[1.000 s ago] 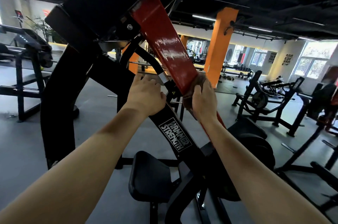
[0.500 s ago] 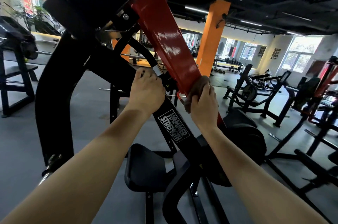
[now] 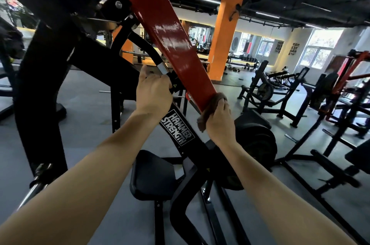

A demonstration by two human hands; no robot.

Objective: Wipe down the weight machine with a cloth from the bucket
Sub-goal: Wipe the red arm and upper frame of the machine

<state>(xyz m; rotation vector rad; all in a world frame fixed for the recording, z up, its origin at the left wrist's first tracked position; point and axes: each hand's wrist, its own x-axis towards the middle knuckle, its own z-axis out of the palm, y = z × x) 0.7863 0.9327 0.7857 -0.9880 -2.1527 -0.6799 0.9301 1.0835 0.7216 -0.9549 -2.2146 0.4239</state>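
One head view carries it all. Low on the sloping red arm of the weight machine, the right hand has its fingers curled round a brown cloth, bunching it and pressing it against the arm's near face. To its left, the left hand is wrapped tight round a black handle just below its silver collar, apparently to brace.

Over the last second the cloth hand has slid down the arm. It was about level with the left hand's knuckles then. Now it sits clearly lower, near the lowest part of the arm that shows, beside the black upright with the Hammer Strength label. The left hand has kept its hold on the same spot. The head has also leaned in, so the top of the machine fills more of the picture.

Wet streaks shine on the red paint above the cloth, and I take that as the stretch already wiped. By that reading, this stroke down the arm is nearly finished. The black frame, the seat below and the weight plates to the right seem left to do. No bucket shows anywhere in view.
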